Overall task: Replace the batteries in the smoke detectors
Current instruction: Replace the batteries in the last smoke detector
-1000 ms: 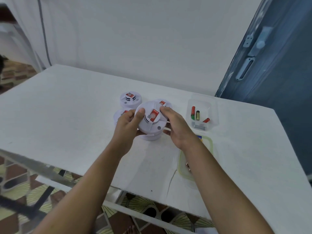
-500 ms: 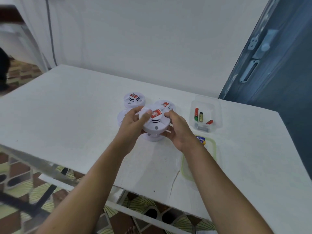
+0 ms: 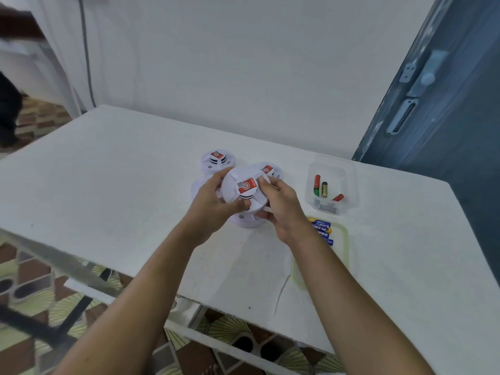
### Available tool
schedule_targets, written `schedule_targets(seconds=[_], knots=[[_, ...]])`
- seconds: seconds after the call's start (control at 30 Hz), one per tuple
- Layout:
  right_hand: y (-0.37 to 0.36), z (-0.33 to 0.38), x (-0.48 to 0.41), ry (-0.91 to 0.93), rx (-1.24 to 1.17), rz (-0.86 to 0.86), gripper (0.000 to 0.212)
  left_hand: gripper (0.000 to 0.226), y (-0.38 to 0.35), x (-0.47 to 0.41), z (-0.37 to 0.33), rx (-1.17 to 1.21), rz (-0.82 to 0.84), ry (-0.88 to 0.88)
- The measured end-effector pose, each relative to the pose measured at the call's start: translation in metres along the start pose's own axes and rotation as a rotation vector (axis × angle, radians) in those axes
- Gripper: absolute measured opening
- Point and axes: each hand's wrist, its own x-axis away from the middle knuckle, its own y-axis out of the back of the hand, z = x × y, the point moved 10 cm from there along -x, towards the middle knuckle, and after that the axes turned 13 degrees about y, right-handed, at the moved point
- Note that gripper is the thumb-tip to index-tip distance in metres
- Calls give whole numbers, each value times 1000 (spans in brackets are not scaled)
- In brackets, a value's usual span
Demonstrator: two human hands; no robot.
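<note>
I hold a white round smoke detector (image 3: 244,189) with a red label, lifted a little above the table, between both hands. My left hand (image 3: 209,203) grips its left rim, my right hand (image 3: 281,209) its right rim. Under it sits another white detector (image 3: 247,221), partly hidden. Two more detectors stand behind, one at the back left (image 3: 217,161) and one at the back right (image 3: 267,170); a further one (image 3: 197,185) peeks out behind my left hand. A clear tub (image 3: 331,186) holds loose red, green and dark batteries. Blue batteries (image 3: 322,230) lie in a shallow green-rimmed tray (image 3: 343,247).
The white table (image 3: 108,190) stands against a white wall, with its front edge close to me and patterned floor tiles below. A dark blue door (image 3: 446,109) stands at the right. A thin crack (image 3: 281,293) marks the tabletop near the front edge.
The held detector was lowered slightly, then tilted and turned in my hands so its red label faces up more squarely. My view has shifted a little; the other detectors stayed put.
</note>
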Motion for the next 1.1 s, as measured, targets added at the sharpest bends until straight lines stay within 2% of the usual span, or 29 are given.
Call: schedule_targets(seconds=[1.1], knots=[[-22, -9, -15, -7, -30, 40, 31, 69, 24, -8, -3, -29, -11, 9]])
